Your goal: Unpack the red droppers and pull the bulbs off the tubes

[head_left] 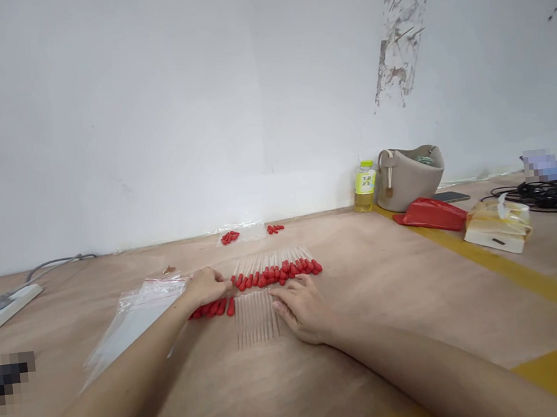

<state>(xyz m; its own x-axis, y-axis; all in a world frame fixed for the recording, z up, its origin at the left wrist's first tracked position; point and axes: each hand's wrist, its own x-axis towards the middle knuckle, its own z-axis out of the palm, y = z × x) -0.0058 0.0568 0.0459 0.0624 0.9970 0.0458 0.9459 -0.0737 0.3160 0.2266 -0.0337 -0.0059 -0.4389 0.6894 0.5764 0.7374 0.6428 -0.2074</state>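
My left hand (206, 287) is closed in a pinch at the left end of a row of glass droppers (275, 268) with red rubber bulbs. What its fingertips hold, if anything, is too small to tell. Just below that hand lies a pile of loose red rubber bulbs (214, 308), partly hidden by my left forearm. My right hand (303, 307) rests lower right of the droppers, thumb and forefinger closed at the top of the rightmost glass tube. Bare glass tubes (254, 318) lie side by side to its left.
Clear zip bags (135, 316) lie at left, near a power strip (8, 313). By the wall are bagged red bulbs (230, 237). At right stand a drink bottle (364, 187), grey bag (407, 178), red pouch (431, 214), tissue pack (499, 225) and black cables (546, 197).
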